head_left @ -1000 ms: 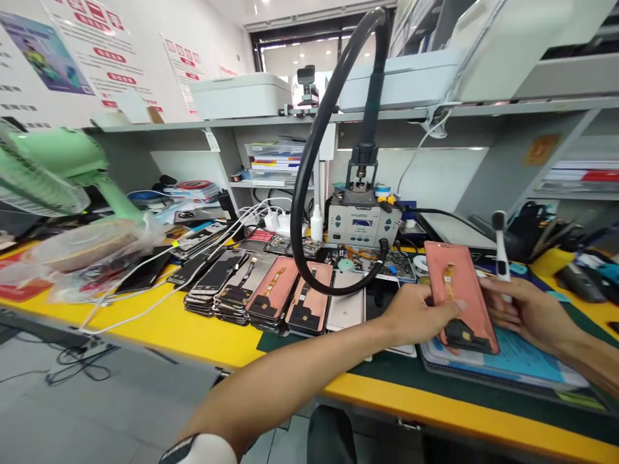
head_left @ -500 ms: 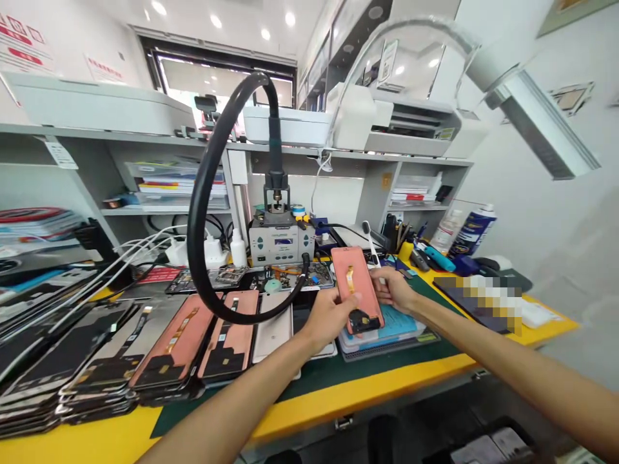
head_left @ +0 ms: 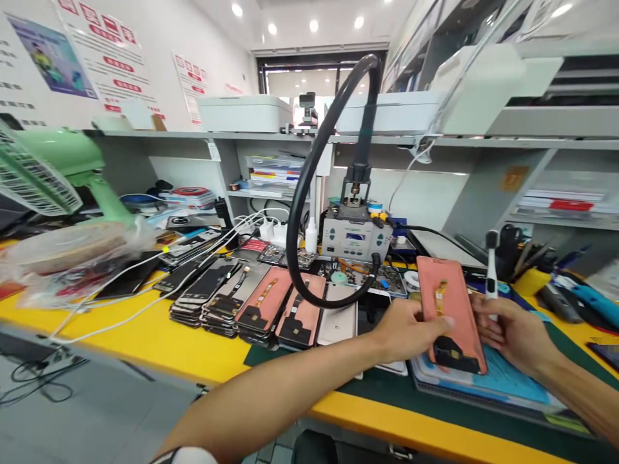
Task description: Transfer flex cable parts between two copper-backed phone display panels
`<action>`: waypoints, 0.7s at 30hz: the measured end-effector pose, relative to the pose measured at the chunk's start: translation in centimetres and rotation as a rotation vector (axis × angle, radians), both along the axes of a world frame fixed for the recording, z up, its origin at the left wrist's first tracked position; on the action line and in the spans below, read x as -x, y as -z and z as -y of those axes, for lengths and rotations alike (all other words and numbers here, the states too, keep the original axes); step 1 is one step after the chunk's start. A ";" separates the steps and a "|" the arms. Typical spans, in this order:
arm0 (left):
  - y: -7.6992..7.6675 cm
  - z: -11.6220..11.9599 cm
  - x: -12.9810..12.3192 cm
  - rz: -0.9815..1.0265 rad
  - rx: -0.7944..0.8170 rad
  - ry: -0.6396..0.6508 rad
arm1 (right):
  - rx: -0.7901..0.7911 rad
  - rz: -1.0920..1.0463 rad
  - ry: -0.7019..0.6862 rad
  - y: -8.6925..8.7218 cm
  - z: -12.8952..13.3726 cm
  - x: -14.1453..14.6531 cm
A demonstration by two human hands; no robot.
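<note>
A pink phone screen part [head_left: 461, 303] with a gold ribbon cable and a black lower section is held tilted above a blue-covered stack [head_left: 517, 380]. My left hand [head_left: 411, 330] grips its left edge, thumb resting on its face. At its right edge, my right hand [head_left: 507, 328] has its fingers curled against the part; a white brush [head_left: 492, 274] stands up by those fingers, and whether they hold it is unclear. Left of my left hand are a silver phone part [head_left: 337, 316] and piles of pink [head_left: 300, 306] and black parts [head_left: 206, 283].
A black hose [head_left: 294, 232] loops up from a grey station [head_left: 355, 235] in front of my left hand. White cables [head_left: 118, 322] cross the yellow table [head_left: 193, 354]. A green fan [head_left: 68, 154] and plastic bags [head_left: 97, 258] are at left, blue tools [head_left: 597, 301] at right.
The view has turned left, bringing the fan and wall posters into sight. Both hands still have the pink part between them, and it appears farther right and a little larger.
</note>
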State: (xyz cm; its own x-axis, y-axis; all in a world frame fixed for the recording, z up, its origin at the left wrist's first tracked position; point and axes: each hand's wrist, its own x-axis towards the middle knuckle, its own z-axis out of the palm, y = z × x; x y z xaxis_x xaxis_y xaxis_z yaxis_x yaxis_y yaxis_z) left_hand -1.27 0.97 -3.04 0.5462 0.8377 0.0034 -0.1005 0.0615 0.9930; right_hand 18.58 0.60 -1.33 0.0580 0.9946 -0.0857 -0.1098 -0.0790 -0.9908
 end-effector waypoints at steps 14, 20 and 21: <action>0.3 -0.4 -0.1 0.025 -0.020 -0.035 | -0.066 0.032 -0.072 0.6 -0.7 -0.4; -0.1 -0.2 0.1 0.128 -0.013 0.051 | -0.038 0.112 0.003 -0.1 -0.7 0.7; -0.1 -0.2 0.1 0.137 -0.012 0.060 | -0.025 0.131 0.015 -0.3 -0.8 0.7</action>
